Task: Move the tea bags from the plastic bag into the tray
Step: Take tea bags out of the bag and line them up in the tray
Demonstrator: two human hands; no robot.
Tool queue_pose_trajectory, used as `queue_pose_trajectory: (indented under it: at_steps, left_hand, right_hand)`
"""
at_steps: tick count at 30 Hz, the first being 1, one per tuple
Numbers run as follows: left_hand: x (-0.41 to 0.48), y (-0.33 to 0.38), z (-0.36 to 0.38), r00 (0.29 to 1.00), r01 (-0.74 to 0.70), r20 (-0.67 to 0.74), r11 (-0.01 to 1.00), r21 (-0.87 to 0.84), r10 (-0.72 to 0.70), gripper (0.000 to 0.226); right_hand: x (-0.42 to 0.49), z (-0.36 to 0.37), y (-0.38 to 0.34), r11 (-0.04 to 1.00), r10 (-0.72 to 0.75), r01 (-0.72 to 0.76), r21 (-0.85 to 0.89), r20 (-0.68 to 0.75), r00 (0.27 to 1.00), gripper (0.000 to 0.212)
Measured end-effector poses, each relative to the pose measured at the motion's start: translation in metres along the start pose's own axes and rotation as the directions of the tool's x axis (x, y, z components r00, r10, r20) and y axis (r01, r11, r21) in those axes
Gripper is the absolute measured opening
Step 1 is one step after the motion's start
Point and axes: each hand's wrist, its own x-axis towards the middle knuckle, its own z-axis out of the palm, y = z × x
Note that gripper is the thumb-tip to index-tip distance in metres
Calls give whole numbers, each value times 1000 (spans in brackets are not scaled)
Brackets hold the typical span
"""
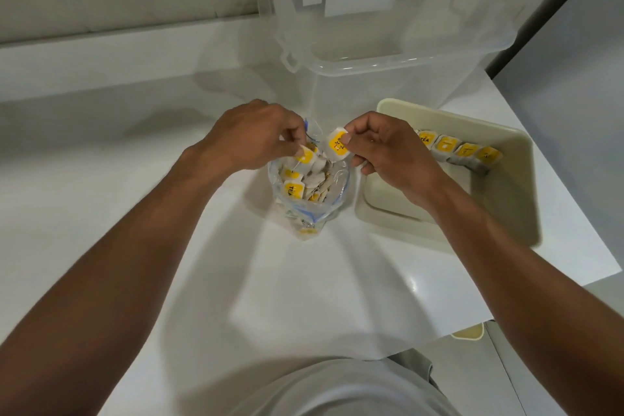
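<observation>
Items on the white tabletop (152, 206), listed as you look down on them

Plastic bag (339, 196): clear, with a blue zip strip, standing open-mouthed near the middle of the tabletop, just left of the tray. It is packed with loose tea bags (297, 187), white sachets with yellow tags, their strings tangled among them

Your left hand (251, 137): over the far-left rim of the plastic bag, fingers curled, thumb and fingertips pinching a yellow-tagged sachet (305, 156) at the mouth. Whether the rim of the bag is caught in the same pinch cannot be told

Your right hand (388, 152): between the plastic bag and the tray, thumb and forefinger pinching a single tea bag (337, 145) by its right side. The yellow tag faces up. This one is held just above the bag's mouth, outside the tray. Your other fingers are curled beneath

Tray (510, 192): cream, rectangular, deep-walled, set by the right edge of the tabletop with its near right corner at that edge. A row of tea bags (462, 150) stands along its far wall, tags upward, each touching the next. The left end of the row is hidden behind your right hand

Storage box (388, 57): clear plastic, open-topped, with a latch on its left side, standing toward the far edge of the tabletop behind the plastic bag and the tray

Grey shirt (337, 388): yours, at the near edge
</observation>
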Motion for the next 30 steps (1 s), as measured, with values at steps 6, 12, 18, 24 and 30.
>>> queue_pose_trajectory:
  at_steps: [6,12,18,24,30]
  left_hand:
    - [-1,-1,-8,999,34,5,998,-47,-34,9]
    - [-4,4,-19,1000,15,-13,972,-235,-19,7]
    - [-5,9,-19,998,62,-7,937,-345,-68,6]
    - [-6,12,-20,997,71,18,862,-502,-71,5]
    - [-3,22,-27,996,85,80,785,-613,-45,7]
  right_hand:
    - [1,0,-1,1000,19,-19,11,5,1000,9]
    - [1,0,0,1000,3,-3,-7,49,999,8]
    - [-2,-1,-1,999,-36,39,-30,111,993,10]
    - [-4,-7,-2,999,-41,40,14,113,993,18]
    - [-9,-17,-6,995,-61,54,80,87,994,12]
